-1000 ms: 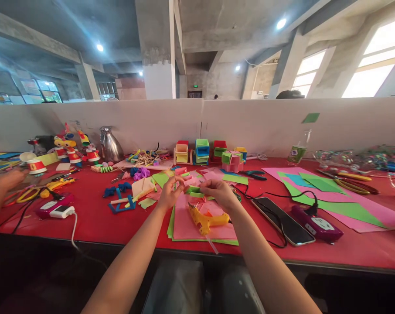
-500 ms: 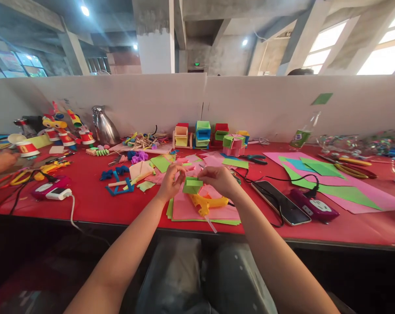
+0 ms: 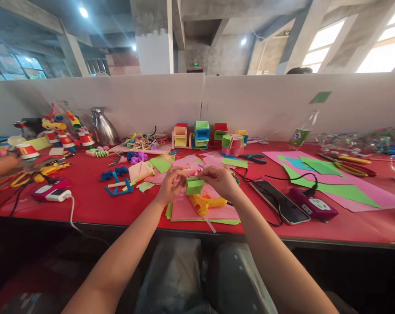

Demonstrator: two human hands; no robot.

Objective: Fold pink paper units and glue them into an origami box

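Between my two hands is a small folded green paper box (image 3: 194, 186), held just above the table. My left hand (image 3: 171, 185) pinches its left side with thumb and fingers. The fingers of my right hand (image 3: 219, 179) close on its upper right edge; the exact fingertip contact is partly hidden. Right below lies a yellow glue gun (image 3: 206, 203) with a clear glue stick jutting from its back end. It rests on a stack of pink paper (image 3: 184, 211) with green sheets under it.
Several coloured paper boxes (image 3: 202, 133) stand at the back by the white partition (image 3: 119, 89). To the right lie a phone (image 3: 280, 202), a purple power strip (image 3: 311, 204) and pink sheets (image 3: 348, 192). A steel jug (image 3: 104, 127) stands left; another person's hand (image 3: 1, 170) is at far left.
The green paper box has tilted and shifted slightly right, showing more of its front face. Both my hands stay on it. The view has moved very slightly.
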